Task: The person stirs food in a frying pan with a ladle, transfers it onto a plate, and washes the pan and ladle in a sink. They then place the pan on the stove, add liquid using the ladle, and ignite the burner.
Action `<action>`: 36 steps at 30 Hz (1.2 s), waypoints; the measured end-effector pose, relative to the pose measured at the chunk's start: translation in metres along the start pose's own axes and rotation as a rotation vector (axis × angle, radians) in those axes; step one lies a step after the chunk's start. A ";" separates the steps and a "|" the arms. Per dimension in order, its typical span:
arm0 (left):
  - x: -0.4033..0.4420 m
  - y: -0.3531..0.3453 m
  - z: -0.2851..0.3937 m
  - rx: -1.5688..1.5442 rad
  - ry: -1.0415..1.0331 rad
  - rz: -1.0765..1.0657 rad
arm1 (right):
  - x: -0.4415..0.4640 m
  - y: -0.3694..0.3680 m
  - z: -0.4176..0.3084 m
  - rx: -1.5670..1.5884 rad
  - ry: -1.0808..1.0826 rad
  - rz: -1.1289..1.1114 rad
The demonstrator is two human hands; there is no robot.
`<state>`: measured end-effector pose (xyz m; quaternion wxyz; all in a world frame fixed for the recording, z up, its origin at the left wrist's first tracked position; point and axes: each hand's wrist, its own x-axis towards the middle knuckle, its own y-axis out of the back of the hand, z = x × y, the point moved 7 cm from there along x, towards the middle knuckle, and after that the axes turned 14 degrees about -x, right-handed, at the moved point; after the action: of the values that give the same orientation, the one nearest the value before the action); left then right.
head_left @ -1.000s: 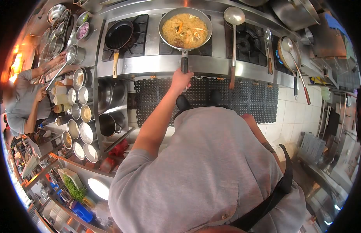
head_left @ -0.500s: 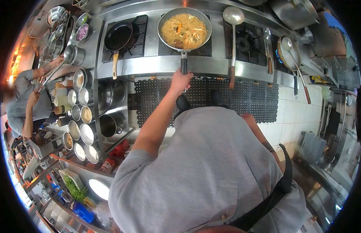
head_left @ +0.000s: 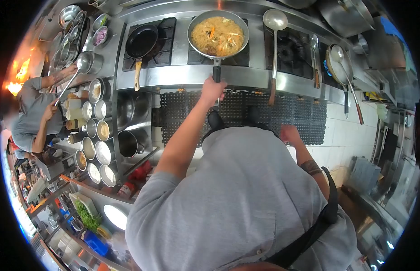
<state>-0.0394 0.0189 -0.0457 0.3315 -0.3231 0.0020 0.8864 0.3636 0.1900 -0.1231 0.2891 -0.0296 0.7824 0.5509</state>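
Observation:
My left hand (head_left: 213,91) is wrapped round the black handle of a frying pan (head_left: 247,38). The pan sits on a burner at the middle of the stove, and cooked noodles (head_left: 217,36) with orange and white strips lie in it. My right hand (head_left: 290,134) hangs beside my body over the floor, its fingers curled and no object visible in them. To the right of the pan, a long-handled ladle (head_left: 275,20) rests across the stove. A smaller black pan (head_left: 142,41) with a wooden handle stands on the left burner.
Another pan (head_left: 340,67) with a ladle across it sits over a blue flame at the right. On the left counter stand several metal containers (head_left: 102,152). Beyond them a co-worker (head_left: 31,113) holds a ladle (head_left: 84,62) near tall flames (head_left: 21,74). A black rubber mat (head_left: 183,108) covers the floor.
My right hand has come out from beside my body into view. Flames near the co-worker have grown. My left hand keeps its grip on the pan, and the whole view has shifted slightly.

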 end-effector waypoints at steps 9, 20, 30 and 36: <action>-0.059 -0.011 0.029 0.078 0.052 0.011 | 0.003 0.008 -0.018 0.895 -0.651 -0.076; -0.062 0.009 -0.027 0.106 -0.030 0.043 | -0.031 -0.015 -0.014 0.092 -0.139 0.075; -0.049 -0.006 0.005 0.097 -0.028 0.047 | -0.030 -0.044 -0.004 0.224 -0.398 -0.109; -0.042 0.007 -0.008 0.138 -0.064 0.059 | -0.031 -0.055 0.007 0.156 -0.395 0.061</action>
<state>-0.0149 -0.0129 -0.0294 0.3267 -0.2709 0.0623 0.9033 0.4123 0.1665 -0.1567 0.4215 0.1252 0.7512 0.4924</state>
